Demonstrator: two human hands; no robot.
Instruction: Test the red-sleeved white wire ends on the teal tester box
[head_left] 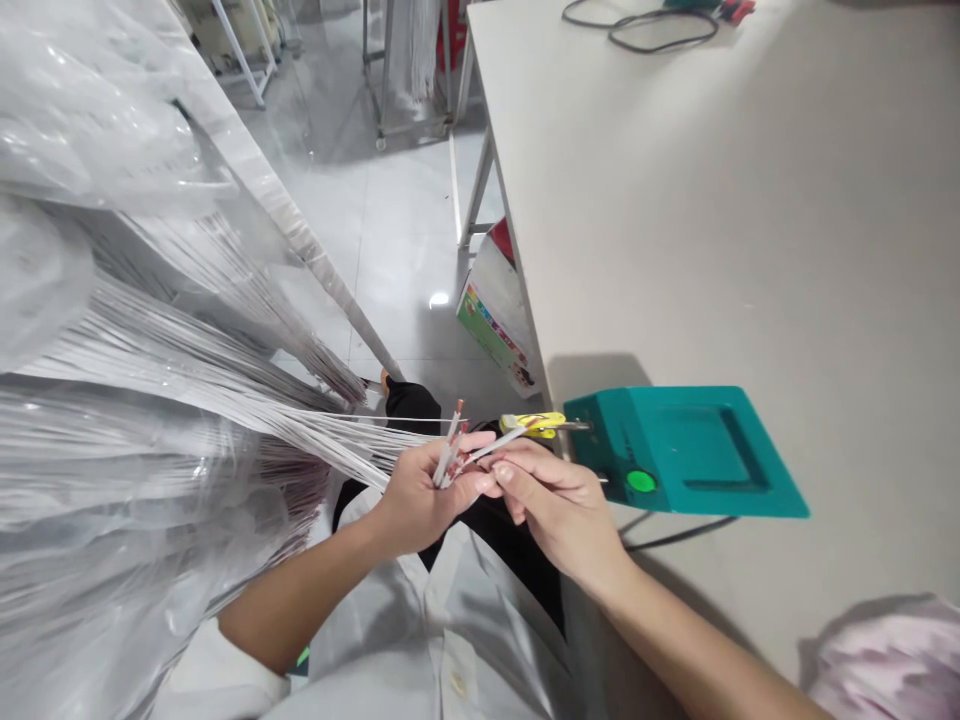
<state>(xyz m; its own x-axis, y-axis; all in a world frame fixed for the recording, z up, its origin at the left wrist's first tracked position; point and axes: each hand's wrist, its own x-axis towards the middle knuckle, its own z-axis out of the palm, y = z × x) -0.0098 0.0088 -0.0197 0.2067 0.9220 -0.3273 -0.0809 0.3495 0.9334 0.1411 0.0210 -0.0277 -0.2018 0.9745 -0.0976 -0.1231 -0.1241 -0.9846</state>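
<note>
A bundle of thin white wires (322,430) runs in from the left into my left hand (427,500), which is closed around it. Their ends stick up from the fist with reddish inner strands (454,430) and bare copper tips. My right hand (562,510) is closed in a pinch against the left fingertips; it appears to grip a single white wire (501,441) that slants toward a yellow clip (536,424). What lies between its fingertips is partly hidden. The yellow clip sits on the front of a teal device (622,430) with a green round button (641,482).
The pale table (712,250) extends to the right, with a black cable (660,40) at its far end and pinkish fabric (892,670) at the near right. Plastic-wrapped wire bundles (112,500) hang at the left beside a rail (300,235). A printed box (495,320) stands under the table edge.
</note>
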